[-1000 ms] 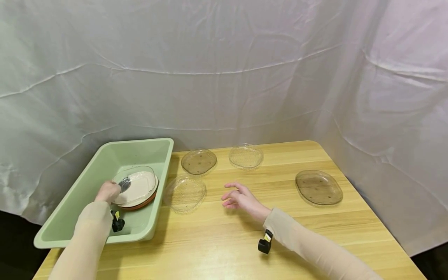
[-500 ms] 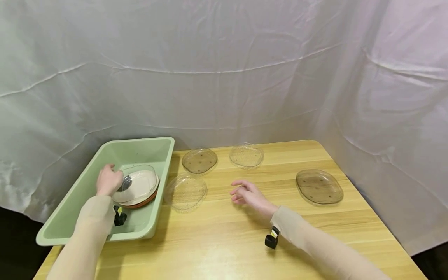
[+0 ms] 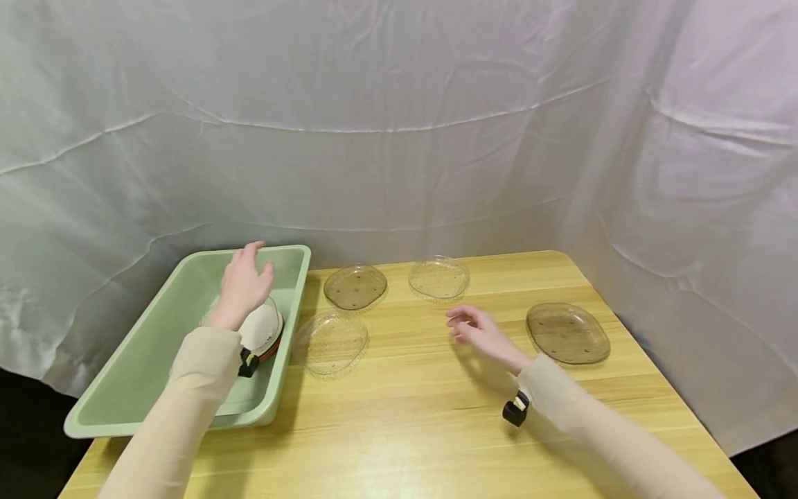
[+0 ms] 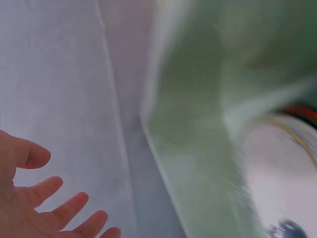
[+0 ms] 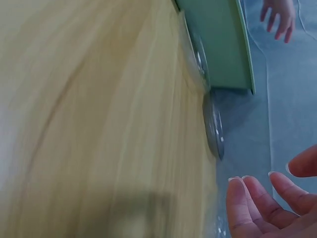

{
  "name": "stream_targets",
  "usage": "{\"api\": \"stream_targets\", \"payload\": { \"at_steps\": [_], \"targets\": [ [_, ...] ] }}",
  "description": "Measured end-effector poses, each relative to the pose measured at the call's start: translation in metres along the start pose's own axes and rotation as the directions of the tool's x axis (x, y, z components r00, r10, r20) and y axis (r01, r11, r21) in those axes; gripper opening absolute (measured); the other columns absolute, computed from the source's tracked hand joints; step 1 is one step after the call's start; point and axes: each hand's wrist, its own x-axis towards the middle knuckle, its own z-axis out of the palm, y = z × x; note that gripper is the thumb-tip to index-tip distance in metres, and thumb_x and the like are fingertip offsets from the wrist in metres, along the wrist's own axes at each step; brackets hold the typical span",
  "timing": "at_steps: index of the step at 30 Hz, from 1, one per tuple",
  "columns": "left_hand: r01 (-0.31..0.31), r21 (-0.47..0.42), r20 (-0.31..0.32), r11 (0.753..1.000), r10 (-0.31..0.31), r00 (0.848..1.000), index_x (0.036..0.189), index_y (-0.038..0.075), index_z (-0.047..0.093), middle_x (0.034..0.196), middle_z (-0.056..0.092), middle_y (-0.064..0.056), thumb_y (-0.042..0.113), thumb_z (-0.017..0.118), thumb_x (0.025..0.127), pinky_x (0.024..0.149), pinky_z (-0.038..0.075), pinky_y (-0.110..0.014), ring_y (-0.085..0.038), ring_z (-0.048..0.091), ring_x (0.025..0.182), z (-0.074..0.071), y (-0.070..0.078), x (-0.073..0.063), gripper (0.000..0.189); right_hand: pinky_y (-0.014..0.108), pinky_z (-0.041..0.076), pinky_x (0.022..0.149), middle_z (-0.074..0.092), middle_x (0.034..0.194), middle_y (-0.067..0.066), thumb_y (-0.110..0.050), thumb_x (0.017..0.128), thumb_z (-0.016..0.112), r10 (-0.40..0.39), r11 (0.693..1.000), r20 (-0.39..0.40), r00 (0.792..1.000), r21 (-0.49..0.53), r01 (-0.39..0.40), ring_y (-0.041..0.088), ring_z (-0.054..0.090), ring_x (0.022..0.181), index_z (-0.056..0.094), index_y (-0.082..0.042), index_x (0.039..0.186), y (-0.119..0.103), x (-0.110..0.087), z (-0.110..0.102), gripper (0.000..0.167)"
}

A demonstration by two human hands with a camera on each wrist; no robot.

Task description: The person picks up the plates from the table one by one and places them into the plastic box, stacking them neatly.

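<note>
My left hand (image 3: 243, 287) is raised over the green tub (image 3: 149, 312), fingers spread and nothing in them; the left wrist view shows its relaxed fingers (image 4: 74, 208). Under it in the tub lies a stack of plates: a white plate (image 3: 260, 326) on top, partly hidden by the hand and wrist, with a reddish-brown rim (image 3: 271, 349) below. A clear edge also shows in the stack. Above the wooden table my right hand (image 3: 486, 336) hovers with loosely bent fingers, holding nothing. To its right lies a smoky brown glass plate (image 3: 568, 333).
Beside the tub lies a clear patterned plate (image 3: 332, 343), with a second smoky brown plate (image 3: 355, 287) behind it. Another clear plate (image 3: 439, 277) is near the table's (image 3: 399, 430) back edge. A pale cloth (image 3: 399, 138) hangs behind and along the right.
My left hand has come away from the stack's left side, rising and moving right across the tub. My right hand has drifted right. The plates on the table stay put.
</note>
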Motion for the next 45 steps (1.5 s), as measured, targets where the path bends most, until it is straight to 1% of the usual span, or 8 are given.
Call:
{"api": "stream_targets", "payload": {
  "at_steps": [7, 9, 13, 20, 24, 29, 38, 45],
  "targets": [
    [-0.116, 0.016, 0.087, 0.993, 0.115, 0.99, 0.155, 0.003, 0.033, 0.153, 0.038, -0.029, 0.023, 0.043, 0.103, 0.115, 0.036, -0.064, -0.05, 0.044, 0.135, 0.027, 0.052, 0.009, 0.056, 0.045, 0.06, 0.091, 0.059, 0.124, 0.036, -0.001, 0.096, 0.049, -0.036, 0.99, -0.066, 0.997, -0.141, 0.027, 0.044, 0.064, 0.106, 0.051, 0.013, 0.133, 0.003, -0.008, -0.031, 0.039],
    [-0.143, 0.022, 0.111, 0.99, 0.139, 0.984, 0.155, 0.004, 0.032, 0.154, 0.038, -0.028, 0.024, 0.044, 0.104, 0.116, 0.036, -0.063, -0.049, 0.044, 0.135, 0.037, 0.064, 0.01, 0.056, 0.041, 0.059, 0.089, 0.062, 0.124, 0.032, -0.003, 0.096, 0.049, -0.054, 0.972, -0.087, 0.995, -0.234, 0.032, 0.041, 0.065, 0.105, 0.053, 0.01, 0.133, 0.005, -0.011, -0.041, 0.04],
    [-0.187, 0.038, 0.127, 0.982, 0.181, 0.975, 0.155, 0.008, 0.035, 0.156, 0.039, -0.024, 0.023, 0.047, 0.103, 0.118, 0.036, -0.061, -0.046, 0.044, 0.137, 0.056, 0.088, 0.007, 0.055, 0.049, 0.056, 0.092, 0.065, 0.123, 0.029, -0.005, 0.096, 0.05, -0.097, 0.923, -0.129, 0.987, -0.382, 0.041, 0.04, 0.066, 0.106, 0.055, 0.007, 0.133, 0.011, -0.017, -0.062, 0.039],
    [-0.303, 0.113, 0.143, 0.946, 0.286, 0.948, 0.153, 0.014, 0.04, 0.154, 0.044, -0.016, 0.022, 0.051, 0.102, 0.114, 0.041, -0.06, -0.043, 0.046, 0.137, 0.096, 0.12, -0.007, 0.053, 0.058, 0.054, 0.097, 0.058, 0.133, 0.03, -0.01, 0.1, 0.045, -0.122, 0.863, -0.16, 0.98, -0.504, 0.025, 0.044, 0.063, 0.114, 0.05, 0.003, 0.14, 0.023, -0.029, -0.099, 0.042],
    [-0.379, 0.175, 0.134, 0.909, 0.359, 0.924, 0.151, 0.014, 0.043, 0.151, 0.047, -0.014, 0.022, 0.051, 0.103, 0.112, 0.044, -0.058, -0.042, 0.047, 0.137, 0.116, 0.126, -0.016, 0.05, 0.061, 0.053, 0.096, 0.054, 0.136, 0.033, -0.009, 0.099, 0.046, -0.143, 0.805, -0.183, 0.973, -0.593, 0.007, 0.048, 0.06, 0.116, 0.047, 0.006, 0.141, 0.029, -0.033, -0.116, 0.045],
    [-0.431, 0.217, 0.137, 0.876, 0.409, 0.902, 0.149, 0.014, 0.046, 0.15, 0.049, -0.014, 0.024, 0.052, 0.103, 0.112, 0.045, -0.056, -0.039, 0.048, 0.138, 0.139, 0.125, -0.027, 0.047, 0.07, 0.044, 0.1, 0.047, 0.14, 0.038, -0.011, 0.097, 0.05, -0.107, 0.729, -0.234, 0.966, -0.679, -0.084, 0.056, 0.051, 0.122, 0.043, 0.008, 0.144, 0.041, -0.038, -0.137, 0.051],
    [-0.469, 0.248, 0.204, 0.848, 0.427, 0.881, 0.149, 0.016, 0.044, 0.153, 0.048, -0.013, 0.026, 0.05, 0.105, 0.115, 0.043, -0.056, -0.036, 0.047, 0.14, 0.167, 0.117, -0.042, 0.045, 0.073, 0.041, 0.092, 0.038, 0.135, 0.05, -0.015, 0.096, 0.05, -0.029, 0.71, -0.358, 0.933, -0.665, -0.233, 0.063, 0.042, 0.115, 0.038, 0.015, 0.142, 0.068, -0.043, -0.164, 0.057],
    [-0.468, 0.238, 0.224, 0.851, 0.42, 0.879, 0.149, 0.016, 0.045, 0.152, 0.048, -0.012, 0.025, 0.05, 0.105, 0.115, 0.043, -0.056, -0.036, 0.048, 0.139, 0.179, 0.114, -0.048, 0.046, 0.075, 0.037, 0.087, 0.029, 0.137, 0.053, -0.028, 0.097, 0.047, 0.131, 0.657, -0.427, 0.895, -0.639, -0.401, 0.07, 0.032, 0.115, 0.03, 0.013, 0.146, 0.077, -0.052, -0.176, 0.066]
  ]
}}
